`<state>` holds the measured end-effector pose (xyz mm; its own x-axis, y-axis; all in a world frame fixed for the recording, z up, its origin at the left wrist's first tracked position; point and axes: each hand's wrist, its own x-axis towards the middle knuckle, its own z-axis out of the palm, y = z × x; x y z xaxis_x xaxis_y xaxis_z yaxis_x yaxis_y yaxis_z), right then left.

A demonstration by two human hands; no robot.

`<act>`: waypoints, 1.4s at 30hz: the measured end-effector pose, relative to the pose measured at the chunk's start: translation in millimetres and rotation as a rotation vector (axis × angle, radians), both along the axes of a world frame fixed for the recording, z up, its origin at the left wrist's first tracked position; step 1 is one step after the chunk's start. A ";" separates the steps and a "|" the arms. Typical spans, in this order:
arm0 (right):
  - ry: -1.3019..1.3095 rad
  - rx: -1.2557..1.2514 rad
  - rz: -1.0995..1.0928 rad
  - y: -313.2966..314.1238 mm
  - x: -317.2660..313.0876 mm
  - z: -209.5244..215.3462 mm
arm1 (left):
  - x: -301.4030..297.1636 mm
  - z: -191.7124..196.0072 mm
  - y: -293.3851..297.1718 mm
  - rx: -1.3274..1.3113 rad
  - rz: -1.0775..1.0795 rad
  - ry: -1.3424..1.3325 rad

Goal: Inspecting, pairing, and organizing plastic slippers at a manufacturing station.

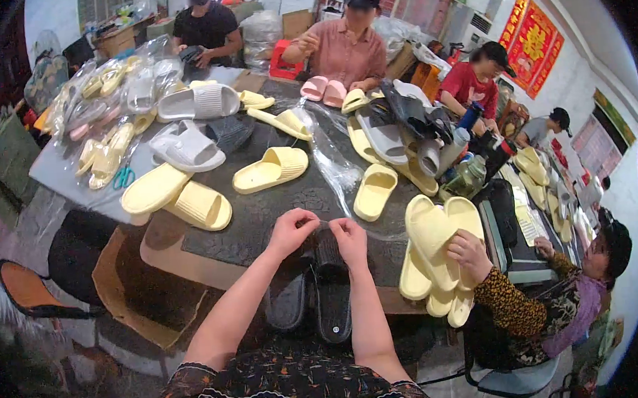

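Head cam: thin item, too small to ID, pinched by L hand & R hand, held close but apart. Black slides seen below, btwn forearms; yellow slide set on dark tabletop beyond R hand.

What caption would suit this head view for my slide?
Left hand and right hand, close together near dark slippers; yellow slippers lie beyond.
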<state>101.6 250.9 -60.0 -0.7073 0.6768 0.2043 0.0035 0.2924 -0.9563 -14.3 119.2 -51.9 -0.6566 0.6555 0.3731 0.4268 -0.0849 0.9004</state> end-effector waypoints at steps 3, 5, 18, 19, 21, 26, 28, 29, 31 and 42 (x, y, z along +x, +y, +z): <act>0.087 -0.038 -0.046 5.0 -0.7 -4.8 | 0.5 2.3 2.7 0.053 0.032 -0.101; 0.018 0.040 0.048 -2.1 -0.1 3.8 | -1.5 -0.8 0.5 -0.022 -0.012 0.007; 0.007 0.042 -0.094 -2.4 -0.4 7.6 | -1.0 -2.6 4.6 0.013 0.002 -0.075; 0.009 0.039 -0.097 -1.2 0.5 3.7 | -0.5 -4.8 4.3 0.010 -0.001 -0.074; 0.042 -0.039 -0.050 -1.6 0.2 3.3 | -1.2 -6.1 3.0 0.026 0.018 -0.103; -0.012 0.087 0.023 -4.9 3.6 8.8 | 0.4 -1.7 2.3 -0.068 -0.029 0.086; 0.046 -0.020 -0.018 0.6 1.5 0.9 | 0.0 0.0 5.2 -0.040 -0.019 0.004; 0.102 -0.124 -0.052 3.6 0.9 -3.3 | -0.1 0.7 6.9 -0.009 -0.002 -0.081; 0.051 -0.044 -0.080 -5.9 1.5 8.8 | -0.9 -2.4 2.9 0.002 0.019 -0.171; -0.058 0.072 0.039 -2.2 3.0 9.1 | -5.1 -5.5 3.4 -0.005 -0.070 0.020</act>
